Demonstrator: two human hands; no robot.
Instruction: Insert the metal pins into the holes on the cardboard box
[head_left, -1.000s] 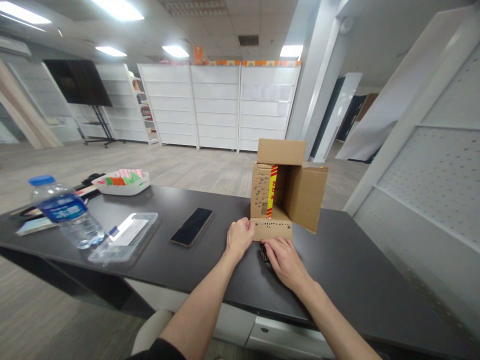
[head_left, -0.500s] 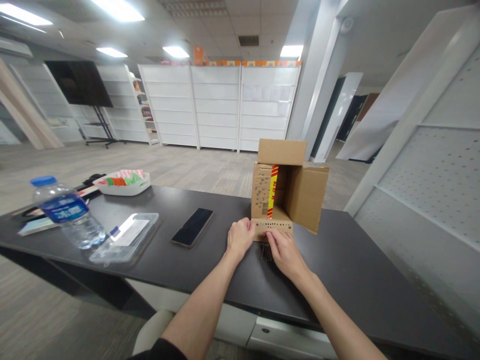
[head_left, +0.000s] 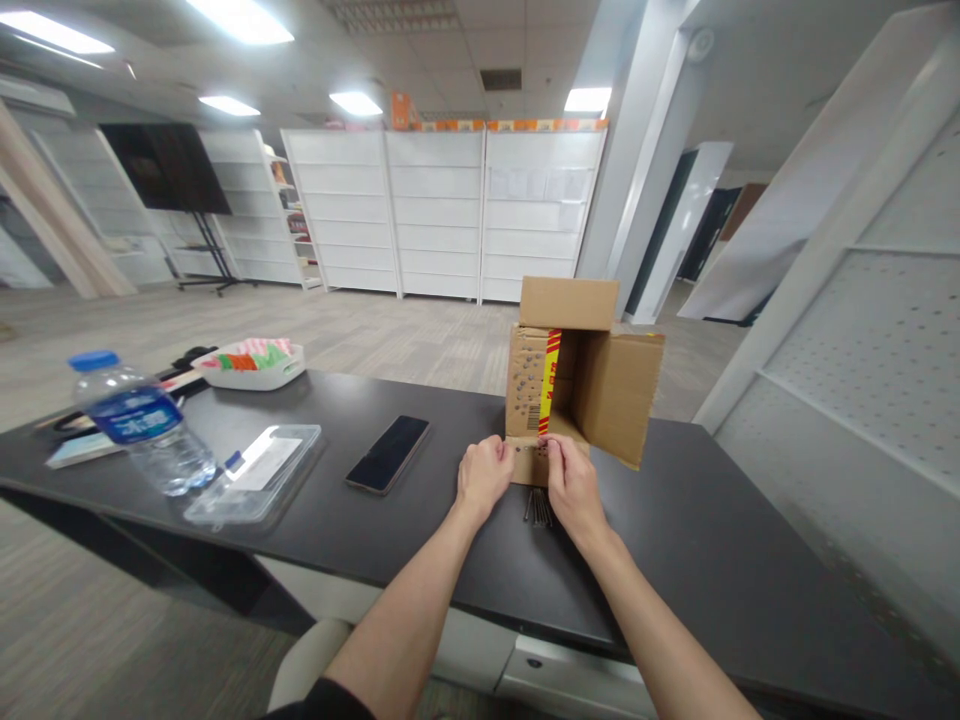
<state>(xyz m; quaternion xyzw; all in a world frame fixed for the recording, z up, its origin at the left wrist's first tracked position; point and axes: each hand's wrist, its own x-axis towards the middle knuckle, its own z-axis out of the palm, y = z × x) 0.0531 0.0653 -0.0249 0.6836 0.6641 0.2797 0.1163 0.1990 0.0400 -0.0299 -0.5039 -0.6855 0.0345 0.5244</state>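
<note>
Cool white light falls on me evenly from at least 5 ceiling panels [head_left: 240, 20] along the top of the frame, burnt out to blank white, while the inside of the carton [head_left: 589, 385] right of centre sinks into brown shade and the space beneath the black desk [head_left: 420, 540] darkens at lower left. Around my right hand [head_left: 576, 490] fine detail is soft, and wide-angle stretch leans the bottle [head_left: 142, 420] at left and the perforated panel [head_left: 892, 340] at right outward.

nothing reads clearly: white characters blur on the bottle label [head_left: 142, 416], red ones on the box tape [head_left: 550, 385].
</note>
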